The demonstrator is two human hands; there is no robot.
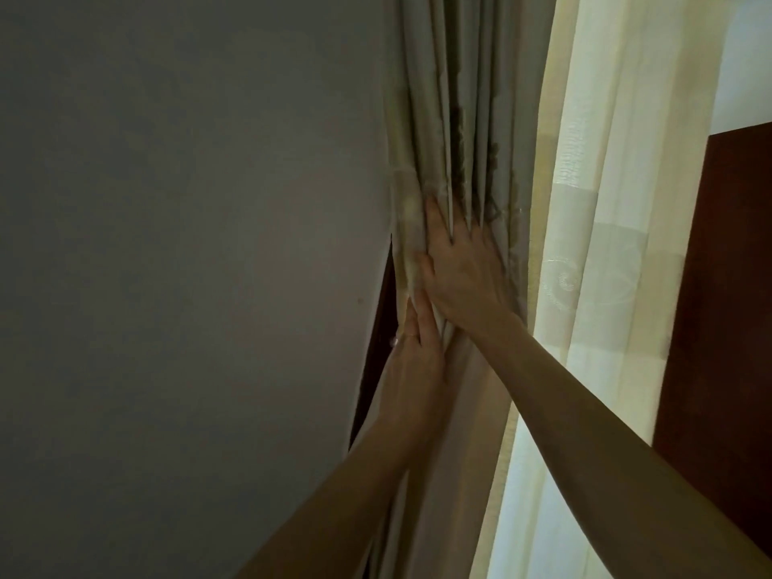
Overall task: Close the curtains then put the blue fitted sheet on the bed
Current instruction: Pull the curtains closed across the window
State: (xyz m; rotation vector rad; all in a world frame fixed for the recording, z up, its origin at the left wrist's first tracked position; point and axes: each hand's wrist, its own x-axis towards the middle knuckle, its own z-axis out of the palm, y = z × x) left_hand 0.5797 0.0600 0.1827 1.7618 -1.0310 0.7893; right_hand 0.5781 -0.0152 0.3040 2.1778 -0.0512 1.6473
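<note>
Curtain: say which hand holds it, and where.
Both hands lie on the curtain, at its bunched pleats: right hand above, fingers between the folds; left hand just below, along its wall-side edge. A grip cannot be told.

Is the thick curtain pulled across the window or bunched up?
Bunched up. The thick curtain hangs in tight folds by the wall, and the sheer curtain beside it glows uncovered.

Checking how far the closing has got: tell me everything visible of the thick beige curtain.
The thick beige curtain hangs gathered in tight vertical pleats between the grey wall and the sheer curtain. Its cloth looks heavy and opaque, with a darker pattern in the folds. The right hand presses spread fingers into the pleats; the left hand lies along its wall-side edge just below.
</note>
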